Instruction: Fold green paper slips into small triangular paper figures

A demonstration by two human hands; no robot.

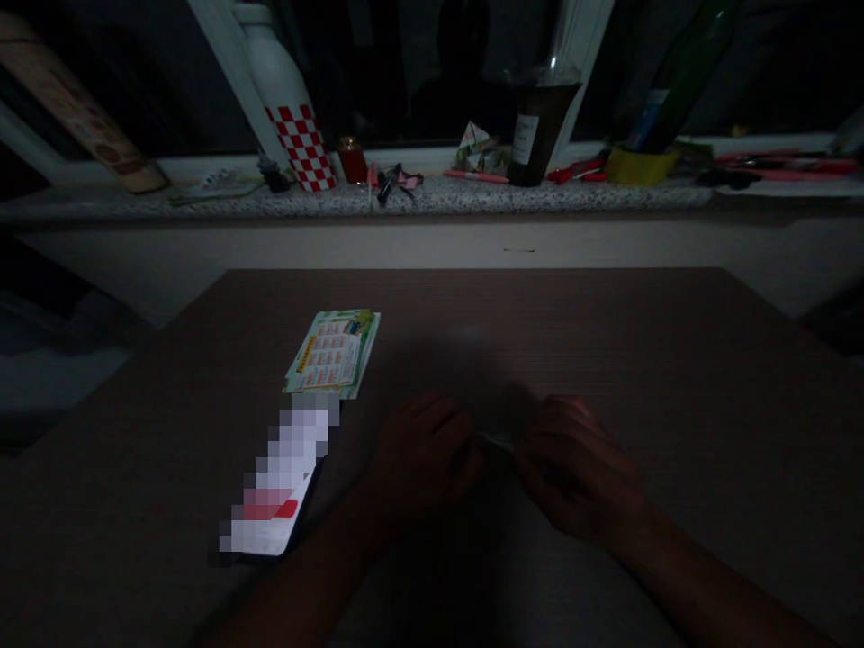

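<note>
1. Evidently the work in hand is fine, two-handed fiddling: the left hand (422, 454) and the right hand (580, 472) lie close together on the table (641, 342), knuckles up, with a thin pale strip (496, 441) bridging the gap between them.
2. Both hands are curled nearly closed. Each seems to pinch one end of the strip between thumb and fingertips, though the dim light hides the tips themselves.
3. The strip sits low over the tabletop, near the front edge and about centred; what it is made of cannot be told, only that it is narrow, light-coloured and slightly glinting.
4. As a judgement, any further handling calls for a steady, light pinch and small moves, since the piece looks flimsy and hard to see.
5. The table is matte, with a fine straight grain.
6. Left of the hands lie a glossy printed card (333, 353) and, just below it, a flat phone (276, 504) with a lit screen.
7. Behind, a speckled stone windowsill (472, 196) carries a smooth checked bottle (287, 99) and a dark bottle (540, 126).
</note>
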